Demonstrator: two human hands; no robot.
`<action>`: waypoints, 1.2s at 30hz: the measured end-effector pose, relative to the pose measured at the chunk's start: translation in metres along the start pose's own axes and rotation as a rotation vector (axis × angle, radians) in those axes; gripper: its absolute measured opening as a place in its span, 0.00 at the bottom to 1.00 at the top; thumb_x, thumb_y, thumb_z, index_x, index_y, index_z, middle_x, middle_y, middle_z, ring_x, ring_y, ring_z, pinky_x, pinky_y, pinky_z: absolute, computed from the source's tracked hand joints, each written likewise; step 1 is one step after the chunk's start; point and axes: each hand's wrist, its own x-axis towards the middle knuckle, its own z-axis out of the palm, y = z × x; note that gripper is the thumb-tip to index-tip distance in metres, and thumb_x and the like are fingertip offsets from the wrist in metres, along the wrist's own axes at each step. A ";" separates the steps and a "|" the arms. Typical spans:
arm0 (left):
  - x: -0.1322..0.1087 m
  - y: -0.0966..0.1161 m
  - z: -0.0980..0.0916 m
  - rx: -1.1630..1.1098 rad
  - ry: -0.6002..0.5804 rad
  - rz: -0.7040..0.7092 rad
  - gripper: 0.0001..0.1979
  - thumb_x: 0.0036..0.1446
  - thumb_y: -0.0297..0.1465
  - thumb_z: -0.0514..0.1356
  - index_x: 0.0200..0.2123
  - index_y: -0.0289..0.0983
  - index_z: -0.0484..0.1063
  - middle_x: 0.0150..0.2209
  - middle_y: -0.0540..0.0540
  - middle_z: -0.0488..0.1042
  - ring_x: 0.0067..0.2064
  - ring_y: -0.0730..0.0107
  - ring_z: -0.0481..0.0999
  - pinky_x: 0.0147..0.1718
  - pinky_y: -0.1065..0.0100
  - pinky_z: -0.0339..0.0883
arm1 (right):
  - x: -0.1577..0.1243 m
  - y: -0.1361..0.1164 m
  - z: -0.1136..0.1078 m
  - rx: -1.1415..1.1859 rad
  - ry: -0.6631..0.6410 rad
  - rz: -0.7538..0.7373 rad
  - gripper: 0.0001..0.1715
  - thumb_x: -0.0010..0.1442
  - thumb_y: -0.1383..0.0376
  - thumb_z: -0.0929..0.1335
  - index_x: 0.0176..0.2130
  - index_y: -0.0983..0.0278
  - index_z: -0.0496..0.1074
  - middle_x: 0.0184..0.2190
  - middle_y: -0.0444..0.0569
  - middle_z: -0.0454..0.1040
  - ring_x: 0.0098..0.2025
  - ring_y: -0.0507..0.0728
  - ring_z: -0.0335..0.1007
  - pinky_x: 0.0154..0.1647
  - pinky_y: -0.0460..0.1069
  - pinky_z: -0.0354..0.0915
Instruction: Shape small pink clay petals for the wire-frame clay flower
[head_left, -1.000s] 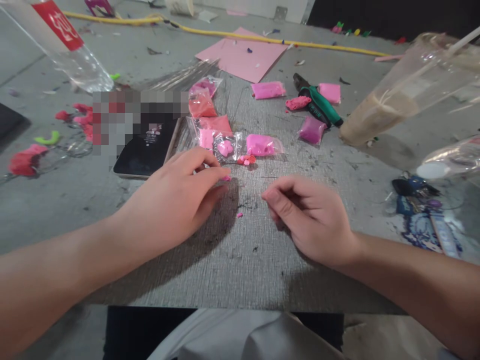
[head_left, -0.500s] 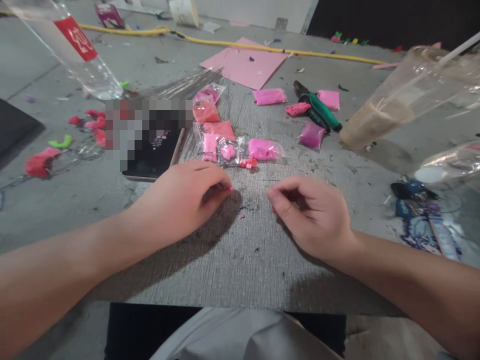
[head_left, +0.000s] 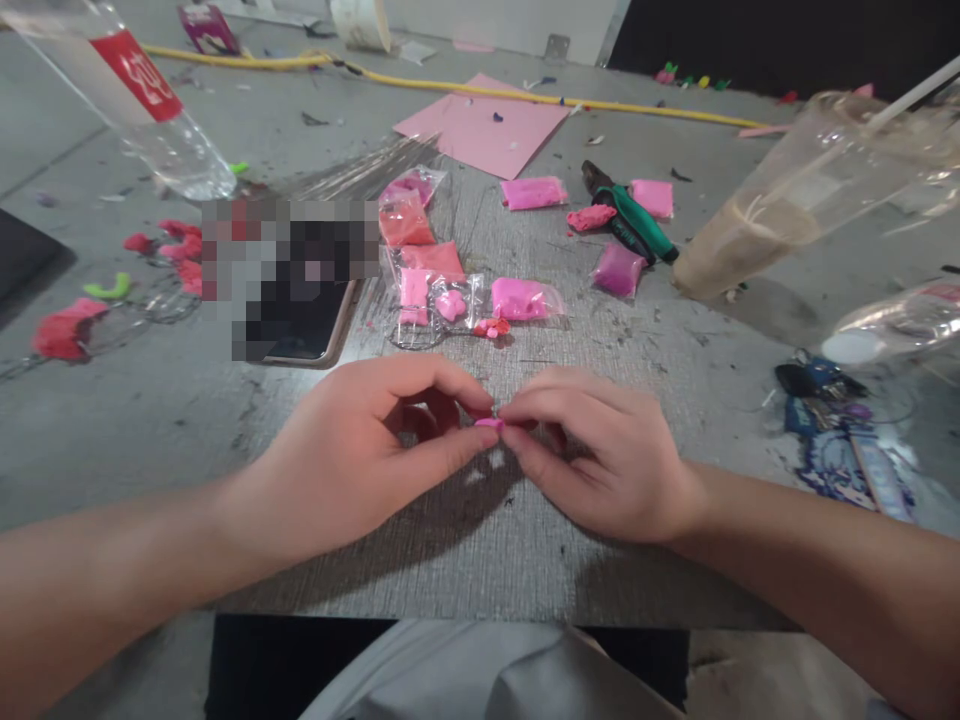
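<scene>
A small lump of bright pink modelling clay [head_left: 488, 424] is pinched at the fingertips, above the grey table near its front edge. My left hand [head_left: 352, 455] holds it between thumb and forefinger, the other fingers curled behind. From the other side, my right hand [head_left: 611, 450] presses its closed thumb and forefinger against the same lump. Beyond the hands lie clear packets of pink clay [head_left: 519, 298] and orange-red clay [head_left: 433, 260]. Beside them are a pink flower-shaped piece [head_left: 451, 304] and a small red and pink blob on a thin wire [head_left: 492, 328].
A phone [head_left: 304, 325], partly pixelated, lies beyond my left hand near thin wires [head_left: 360, 170] and a bottle [head_left: 161, 120]. Green-handled pliers [head_left: 637, 222] and a cup of brown drink [head_left: 750, 235] stand to the right. A yellow cable [head_left: 450, 88] crosses behind pink paper [head_left: 495, 135].
My hands have come together from apart, the left moving right and the right moving slightly left. Their fingertips now meet at the pink clay. The view has shifted a little.
</scene>
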 end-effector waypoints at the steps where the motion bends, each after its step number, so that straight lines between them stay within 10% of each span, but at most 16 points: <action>1: 0.000 -0.001 0.000 -0.002 0.002 0.008 0.04 0.60 0.34 0.68 0.38 0.42 0.80 0.32 0.54 0.81 0.29 0.76 0.78 0.27 0.77 0.72 | 0.000 0.000 0.000 0.007 -0.012 0.000 0.05 0.67 0.71 0.69 0.43 0.62 0.73 0.35 0.48 0.80 0.34 0.54 0.74 0.34 0.49 0.70; 20: 0.004 -0.003 0.002 -0.071 -0.117 -0.012 0.05 0.62 0.33 0.66 0.41 0.39 0.79 0.34 0.50 0.83 0.33 0.71 0.82 0.31 0.72 0.77 | -0.001 -0.001 -0.007 0.082 -0.046 0.168 0.13 0.70 0.71 0.61 0.32 0.61 0.63 0.24 0.41 0.62 0.25 0.50 0.58 0.28 0.48 0.58; 28: 0.014 -0.014 -0.009 0.148 -0.058 0.037 0.08 0.65 0.35 0.65 0.45 0.42 0.81 0.37 0.51 0.85 0.34 0.70 0.83 0.32 0.72 0.76 | 0.000 0.004 -0.002 0.054 -0.009 0.253 0.04 0.71 0.65 0.69 0.41 0.62 0.75 0.32 0.44 0.79 0.32 0.51 0.73 0.33 0.46 0.66; 36: 0.014 -0.013 -0.008 0.029 -0.079 -0.004 0.06 0.65 0.33 0.66 0.44 0.42 0.81 0.37 0.51 0.86 0.34 0.71 0.84 0.31 0.75 0.76 | -0.001 0.004 -0.004 0.099 -0.033 0.260 0.12 0.66 0.62 0.74 0.32 0.63 0.73 0.26 0.41 0.74 0.25 0.48 0.66 0.27 0.44 0.62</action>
